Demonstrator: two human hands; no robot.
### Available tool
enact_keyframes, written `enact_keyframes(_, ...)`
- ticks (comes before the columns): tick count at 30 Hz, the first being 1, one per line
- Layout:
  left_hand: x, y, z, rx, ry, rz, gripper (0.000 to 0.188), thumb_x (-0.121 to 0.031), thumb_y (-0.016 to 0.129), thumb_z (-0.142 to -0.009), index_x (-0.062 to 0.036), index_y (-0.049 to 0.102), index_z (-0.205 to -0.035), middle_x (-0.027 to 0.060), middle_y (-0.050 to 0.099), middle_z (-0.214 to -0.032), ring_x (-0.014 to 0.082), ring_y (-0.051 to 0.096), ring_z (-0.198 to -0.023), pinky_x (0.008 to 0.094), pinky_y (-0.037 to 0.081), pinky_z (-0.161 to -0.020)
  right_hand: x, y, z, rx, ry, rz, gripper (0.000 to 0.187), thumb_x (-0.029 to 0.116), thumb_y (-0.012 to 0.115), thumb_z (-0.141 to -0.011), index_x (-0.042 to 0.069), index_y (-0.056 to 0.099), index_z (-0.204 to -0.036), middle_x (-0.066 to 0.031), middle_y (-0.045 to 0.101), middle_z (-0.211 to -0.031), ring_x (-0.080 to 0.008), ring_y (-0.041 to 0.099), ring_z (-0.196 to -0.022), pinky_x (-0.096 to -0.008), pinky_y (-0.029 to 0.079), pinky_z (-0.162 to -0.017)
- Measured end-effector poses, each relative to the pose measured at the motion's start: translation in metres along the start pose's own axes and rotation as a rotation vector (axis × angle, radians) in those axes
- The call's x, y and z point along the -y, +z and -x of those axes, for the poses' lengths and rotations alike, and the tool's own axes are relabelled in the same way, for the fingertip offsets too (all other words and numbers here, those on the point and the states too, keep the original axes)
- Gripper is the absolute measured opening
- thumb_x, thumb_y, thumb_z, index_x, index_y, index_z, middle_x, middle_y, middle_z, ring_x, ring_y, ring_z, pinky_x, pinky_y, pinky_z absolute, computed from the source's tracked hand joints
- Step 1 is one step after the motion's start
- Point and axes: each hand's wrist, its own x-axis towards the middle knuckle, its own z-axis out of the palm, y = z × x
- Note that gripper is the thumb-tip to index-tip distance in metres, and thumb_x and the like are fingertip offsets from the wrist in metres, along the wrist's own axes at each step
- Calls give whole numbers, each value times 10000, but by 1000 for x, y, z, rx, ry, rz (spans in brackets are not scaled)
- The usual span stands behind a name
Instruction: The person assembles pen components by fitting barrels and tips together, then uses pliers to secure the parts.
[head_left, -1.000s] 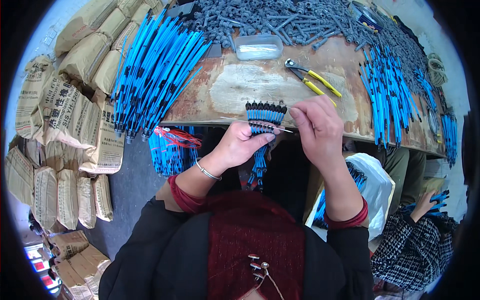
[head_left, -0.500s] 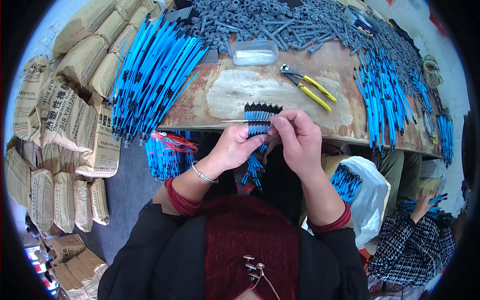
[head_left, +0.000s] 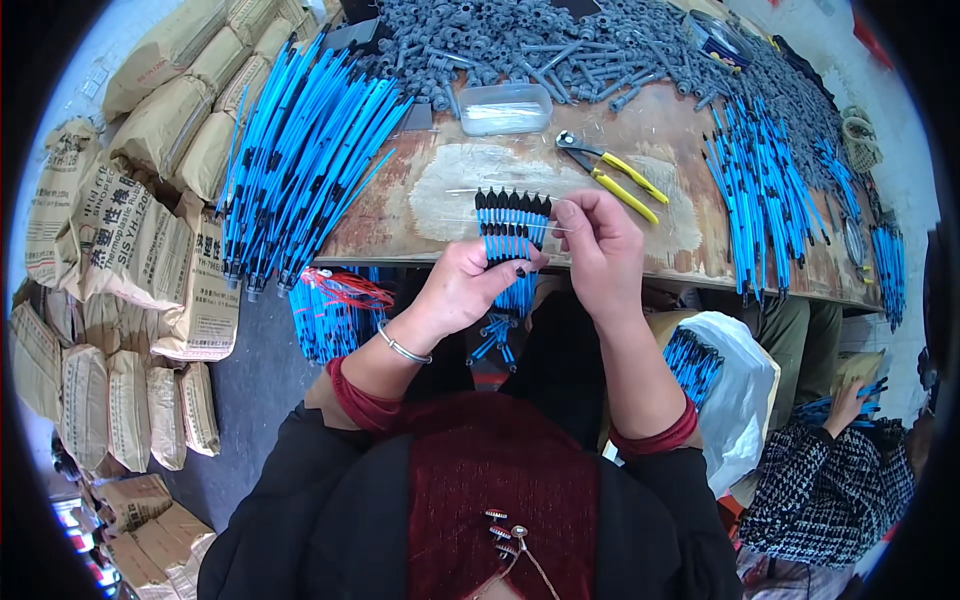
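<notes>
My left hand point(head_left: 448, 292) is closed round a flat row of blue rods point(head_left: 508, 243) with black tips, held upright side by side over the table's near edge. Black sleeves cross the row below the tips. My right hand point(head_left: 606, 250), thumb and forefinger pressed together, pinches a thin pale wire point(head_left: 562, 230) at the row's right side. Whether the wire passes through the rods, I cannot tell. Beyond my right hand lie yellow-handled cutting pliers point(head_left: 625, 188). A clear plastic box point(head_left: 504, 122) of thin pale strips stands on the worn wooden table point(head_left: 440, 215).
Large bundles of blue rods lie at left point(head_left: 300, 165) and right point(head_left: 760, 190). Grey plastic parts point(head_left: 560, 45) are heaped at the back. Paper sacks point(head_left: 130, 230) are stacked at the far left. A white-lined sack point(head_left: 740, 400) and another person's hand point(head_left: 848, 408) are at the right.
The row of rods has shifted left and towards the far side, with more of its length showing above my left hand. A wire now shows between the row's right side and my right fingers.
</notes>
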Motion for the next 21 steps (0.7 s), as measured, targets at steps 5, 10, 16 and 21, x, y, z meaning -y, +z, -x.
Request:
enact_keyframes(5,2,-7,-8,-36,21,68,148,7,531,-855,-15,607,-980,57,646,-907,118,598,-820,269,489,-755,-2,-4,-11,79,18,-4,229,116,552,-881,-7,518,-1072,-60,624,-848,-75,532,-693,-200,437,-596)
enact_keyframes(10,-30,-31,-30,-2,-221,555,193,-17,596,-804,3,581,-996,116,637,-962,225,620,-910,365,492,-835,3,-23,-1,-158,-14,-207,190,96,539,-886,-18,531,-1038,-84,619,-865,-96,549,-685,-215,455,-605)
enact_keyframes(16,-72,-42,-57,27,-83,513,183,-64,575,-842,-1,576,-1014,123,637,-878,232,638,-825,364,523,-789,29,-43,17,-210,-179,-143,173,79,537,-884,-21,536,-1026,-94,618,-860,-103,556,-681,-216,462,-612)
enact_keyframes(21,-80,-35,-40,-84,141,155,205,-116,558,-862,21,572,-1013,125,643,-894,232,641,-833,349,518,-804,19,-43,21,-99,-154,-37,112,61,540,-877,-13,577,-952,-62,618,-857,-98,558,-688,-227,461,-610)
